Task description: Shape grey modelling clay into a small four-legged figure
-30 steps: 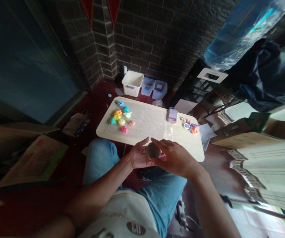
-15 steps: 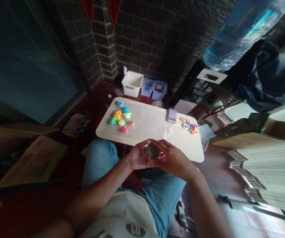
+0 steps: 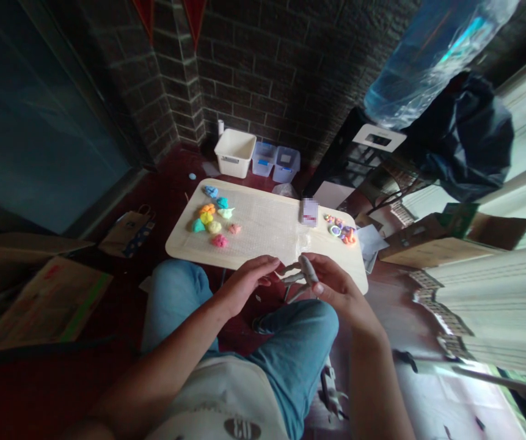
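Observation:
A lump of grey modelling clay (image 3: 307, 270) is pinched in my right hand (image 3: 336, 282), with the thumb on its near side and the fingers behind. Several thin grey prongs stick out of it to the left, toward my left hand (image 3: 251, 280). That hand is held palm inward with its fingers stretched out, and the tips are close to the prongs; I cannot tell whether they touch. Both hands are above my lap at the table's near edge. Lumps of coloured clay (image 3: 214, 227) in blue, orange, yellow, green and pink lie on the left of the table (image 3: 267, 252).
Small coloured clay pieces (image 3: 347, 236) lie at the table's right end, near a pale upright packet (image 3: 309, 212). Behind the table stand a white bin (image 3: 235, 153) and two clear tubs (image 3: 285, 165). Cardboard boxes (image 3: 47, 305) flank both sides.
The grey clay was a rounded lump between both hands; now it shows long prongs and is in my right hand. My hands have moved apart, and the view has shifted slightly.

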Action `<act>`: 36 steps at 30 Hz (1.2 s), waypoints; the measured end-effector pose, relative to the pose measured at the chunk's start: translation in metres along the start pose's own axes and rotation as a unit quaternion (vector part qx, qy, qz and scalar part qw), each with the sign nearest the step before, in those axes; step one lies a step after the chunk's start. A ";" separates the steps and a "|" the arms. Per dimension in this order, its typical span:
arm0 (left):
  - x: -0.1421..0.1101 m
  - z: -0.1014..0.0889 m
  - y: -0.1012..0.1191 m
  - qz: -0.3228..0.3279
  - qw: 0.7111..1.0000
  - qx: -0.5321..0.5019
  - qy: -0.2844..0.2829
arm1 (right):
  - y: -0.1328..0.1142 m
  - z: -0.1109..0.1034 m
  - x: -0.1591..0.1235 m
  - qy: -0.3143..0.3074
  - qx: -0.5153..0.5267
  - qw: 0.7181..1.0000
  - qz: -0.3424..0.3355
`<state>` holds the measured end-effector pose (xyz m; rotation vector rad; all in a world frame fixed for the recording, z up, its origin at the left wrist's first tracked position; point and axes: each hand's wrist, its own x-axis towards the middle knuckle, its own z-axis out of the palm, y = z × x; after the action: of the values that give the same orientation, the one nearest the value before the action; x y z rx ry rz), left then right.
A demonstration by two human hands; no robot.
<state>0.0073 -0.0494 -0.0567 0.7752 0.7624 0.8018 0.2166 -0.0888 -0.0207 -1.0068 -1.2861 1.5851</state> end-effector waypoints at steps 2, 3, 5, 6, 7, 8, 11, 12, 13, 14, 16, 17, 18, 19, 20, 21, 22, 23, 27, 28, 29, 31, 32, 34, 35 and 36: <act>-0.002 0.000 0.004 0.012 0.999 0.046 -0.012 | 0.002 0.000 0.000 -0.005 0.017 1.000 0.005; -0.002 0.001 0.006 0.014 0.998 0.057 -0.018 | 0.002 0.000 0.000 -0.007 0.022 1.000 0.009; -0.003 0.002 0.009 0.018 0.997 0.069 -0.026 | 0.004 0.001 -0.001 -0.012 0.030 0.999 0.014; -0.003 0.002 0.010 0.018 0.997 0.072 -0.028 | 0.005 0.001 -0.001 -0.014 0.035 0.999 0.015; -0.003 0.003 0.010 0.017 0.997 0.071 -0.029 | 0.005 0.001 -0.001 -0.016 0.040 0.999 0.015; -0.003 0.004 0.010 0.014 0.997 0.069 -0.029 | 0.006 0.002 -0.001 -0.018 0.044 0.999 0.015; -0.003 0.005 0.011 0.019 0.996 0.083 -0.031 | 0.008 0.003 0.000 -0.015 0.040 0.999 0.011; -0.003 0.005 0.012 0.030 0.994 0.104 -0.030 | 0.009 0.004 0.000 -0.012 0.036 0.999 0.008; -0.004 0.005 0.013 0.046 0.990 0.133 -0.024 | 0.010 0.005 0.000 -0.009 0.032 0.999 0.006; -0.005 0.006 0.014 0.068 0.983 0.168 -0.013 | 0.011 0.006 0.000 -0.007 0.030 1.000 0.005; -0.007 0.007 0.017 0.117 0.963 0.243 0.016 | 0.014 0.007 0.001 -0.005 0.029 1.000 0.004; -0.008 0.008 0.018 0.141 0.950 0.276 0.028 | 0.015 0.008 0.001 -0.005 0.030 1.000 0.003; -0.009 0.008 0.019 0.162 0.938 0.304 0.036 | 0.016 0.009 0.002 -0.006 0.032 0.999 0.002; -0.010 0.009 0.019 0.183 0.926 0.327 0.039 | 0.016 0.010 0.002 -0.007 0.033 0.999 0.001; -0.011 0.009 0.020 0.205 0.913 0.351 0.039 | 0.017 0.011 0.002 -0.008 0.034 0.999 0.000; -0.011 0.009 0.020 0.231 0.895 0.379 0.041 | 0.017 0.012 0.003 -0.007 0.035 0.999 -0.001; -0.012 0.008 0.020 0.261 0.872 0.411 0.047 | 0.018 0.013 0.003 -0.006 0.037 0.999 -0.001; -0.012 0.008 0.020 0.294 0.845 0.443 0.053 | 0.018 0.014 0.003 -0.004 0.041 0.999 -0.003; -0.012 0.005 0.020 0.404 0.744 0.529 0.062 | 0.020 0.018 0.000 0.006 0.062 0.998 -0.012; -0.012 0.004 0.020 0.420 0.732 0.534 0.058 | 0.020 0.018 0.000 0.007 0.066 0.998 -0.014; -0.012 0.004 0.021 0.432 0.723 0.537 0.053 | 0.020 0.019 -0.001 0.007 0.071 0.997 -0.015; -0.012 0.003 0.021 0.448 0.712 0.538 0.046 | 0.020 0.021 -0.003 0.004 0.077 0.997 -0.016; -0.012 0.003 0.022 0.453 0.710 0.538 0.044 | 0.020 0.022 -0.004 0.003 0.080 0.997 -0.017; -0.013 0.002 0.023 0.456 0.708 0.537 0.039 | 0.019 0.024 -0.005 0.004 0.083 0.996 -0.018; -0.013 0.003 0.023 0.455 0.709 0.538 0.037 | 0.019 0.024 -0.005 0.004 0.084 0.996 -0.018; -0.014 0.003 0.024 0.454 0.709 0.538 0.035 | 0.019 0.025 -0.005 0.005 0.084 0.996 -0.017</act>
<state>-0.0049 -0.0506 -0.0318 2.3227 0.8889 1.2434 0.1928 -0.1036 -0.0357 -0.8822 -1.1360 1.6304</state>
